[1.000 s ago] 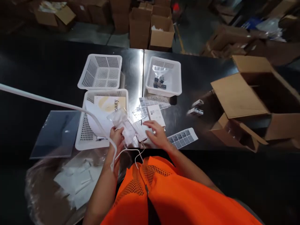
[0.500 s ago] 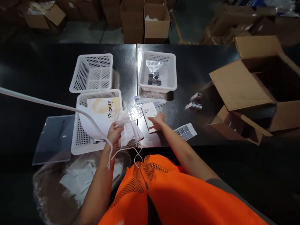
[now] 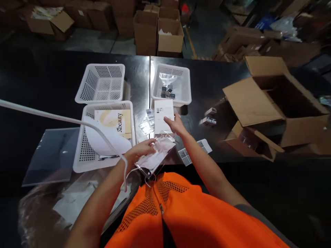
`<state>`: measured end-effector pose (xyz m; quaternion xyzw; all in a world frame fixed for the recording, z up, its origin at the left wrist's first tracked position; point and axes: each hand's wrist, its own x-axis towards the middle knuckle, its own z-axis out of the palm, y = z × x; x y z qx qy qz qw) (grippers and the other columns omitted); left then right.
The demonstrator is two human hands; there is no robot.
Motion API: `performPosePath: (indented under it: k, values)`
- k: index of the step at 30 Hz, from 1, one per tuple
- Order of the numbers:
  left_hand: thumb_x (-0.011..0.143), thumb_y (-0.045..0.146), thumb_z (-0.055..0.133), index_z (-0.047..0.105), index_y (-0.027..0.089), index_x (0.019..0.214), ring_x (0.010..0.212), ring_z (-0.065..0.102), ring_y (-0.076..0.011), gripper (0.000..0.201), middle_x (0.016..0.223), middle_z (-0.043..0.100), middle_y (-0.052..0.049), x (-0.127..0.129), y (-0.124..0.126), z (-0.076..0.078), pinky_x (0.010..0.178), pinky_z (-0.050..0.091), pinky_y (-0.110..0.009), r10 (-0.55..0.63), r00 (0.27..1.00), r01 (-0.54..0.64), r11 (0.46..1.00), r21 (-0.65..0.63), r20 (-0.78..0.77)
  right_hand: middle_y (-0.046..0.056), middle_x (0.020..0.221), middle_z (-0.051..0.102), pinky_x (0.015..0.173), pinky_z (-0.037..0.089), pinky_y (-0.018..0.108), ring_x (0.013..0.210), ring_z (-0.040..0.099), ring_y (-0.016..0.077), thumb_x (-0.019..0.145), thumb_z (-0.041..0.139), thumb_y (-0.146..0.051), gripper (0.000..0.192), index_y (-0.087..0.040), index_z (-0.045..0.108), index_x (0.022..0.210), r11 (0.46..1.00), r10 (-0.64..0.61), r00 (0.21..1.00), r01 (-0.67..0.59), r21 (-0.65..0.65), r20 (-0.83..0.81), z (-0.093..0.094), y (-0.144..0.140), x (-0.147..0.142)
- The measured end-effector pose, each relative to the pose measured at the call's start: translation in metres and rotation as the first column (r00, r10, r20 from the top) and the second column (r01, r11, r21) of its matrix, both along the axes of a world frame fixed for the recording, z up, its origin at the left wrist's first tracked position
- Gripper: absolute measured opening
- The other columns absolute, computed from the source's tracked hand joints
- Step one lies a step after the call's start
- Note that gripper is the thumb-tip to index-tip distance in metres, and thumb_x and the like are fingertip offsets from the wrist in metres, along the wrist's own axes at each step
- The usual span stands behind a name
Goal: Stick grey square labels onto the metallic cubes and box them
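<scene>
My right hand [image 3: 176, 124] is closed on the right side of a flat white box [image 3: 163, 115], its thumb lying across the printed face. Just below the box, my left hand [image 3: 144, 147] grips a clear plastic bag [image 3: 159, 151] with pale, crumpled-looking contents. The bag's upper edge meets the box's lower end; whether the box is inside its opening I cannot tell. Shiny label sheets [image 3: 148, 123] lie left of the box. Beside my right forearm is a sheet of dark square labels [image 3: 185, 156].
Two white baskets [image 3: 79, 151] [image 3: 80, 86] stand at left, the nearer holding papers and a "beauty" card [image 3: 113, 120]. Another basket [image 3: 188, 86] holds several small dark boxes. Two small boxes [image 3: 208, 121] and open cartons [image 3: 254, 103] are at right. A white cable [image 3: 51, 116] crosses the left side.
My right hand has lifted the white box up and turned it straighter. The plastic bag in my left hand has moved right, to the box's lower end. The view has shifted slightly.
</scene>
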<state>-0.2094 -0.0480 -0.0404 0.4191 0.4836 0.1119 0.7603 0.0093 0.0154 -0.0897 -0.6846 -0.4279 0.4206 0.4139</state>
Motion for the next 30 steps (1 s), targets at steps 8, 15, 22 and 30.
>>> performPosePath:
  k: [8, 15, 22, 30]
  values:
    - [0.053, 0.007, 0.059, 0.061, 0.015, 0.104, 0.057, 0.052, -0.0124, 0.052, 0.072, 0.059, 0.002, -0.004, -0.001, 0.001, 0.047, 0.032, -0.02, -0.179, 0.972, 0.18, 0.984, -0.009, -0.155, 0.016, 0.143, 0.055, 0.112, 0.043, 0.05, 0.127, 0.058, 0.0294, 0.077, 0.069, -0.062, 0.11, -0.018, 0.008, 0.157, 0.969, -0.042, 0.997, 0.055, 0.239, -0.059, 0.015, -0.023, 0.007]
    - [0.056, 0.01, 0.056, 0.058, 0.016, 0.108, 0.059, 0.05, -0.0115, 0.053, 0.074, 0.055, 0.002, -0.008, -0.005, -0.004, 0.049, 0.032, -0.021, -0.199, 0.965, 0.206, 0.978, 0.026, -0.172, 0.018, 0.156, 0.039, 0.117, 0.037, 0.053, 0.138, 0.046, 0.0336, 0.061, 0.086, -0.052, 0.138, -0.018, -0.003, 0.16, 0.942, 0.2, 0.969, -0.15, 0.3, -0.144, 0.038, -0.04, 0.007]
    - [0.057, 0.006, 0.057, 0.053, 0.016, 0.129, 0.055, 0.048, -0.0103, 0.072, 0.069, 0.053, 0.004, -0.011, -0.008, 0.002, 0.047, 0.029, -0.02, -0.183, 0.963, 0.191, 0.981, 0.023, -0.197, 0.016, 0.166, 0.009, 0.121, 0.026, 0.055, 0.152, 0.024, 0.0315, 0.052, 0.094, -0.028, 0.166, -0.023, -0.045, 0.142, 0.862, 0.495, 0.847, -0.453, 0.226, -0.192, 0.048, -0.054, 0.027]
    - [0.06, 0.006, 0.061, 0.03, 0.023, 0.154, 0.049, 0.045, -0.0092, 0.101, 0.064, 0.052, 0.007, -0.012, -0.012, 0.002, 0.047, 0.029, -0.018, -0.128, 0.987, 0.129, 0.992, 0.002, -0.095, 0.012, 0.166, 0.012, 0.117, 0.037, 0.052, 0.15, 0.029, 0.0304, 0.056, 0.089, -0.015, 0.161, -0.027, -0.051, 0.134, 0.813, 0.582, 0.787, -0.565, 0.139, -0.205, 0.049, -0.06, 0.047]
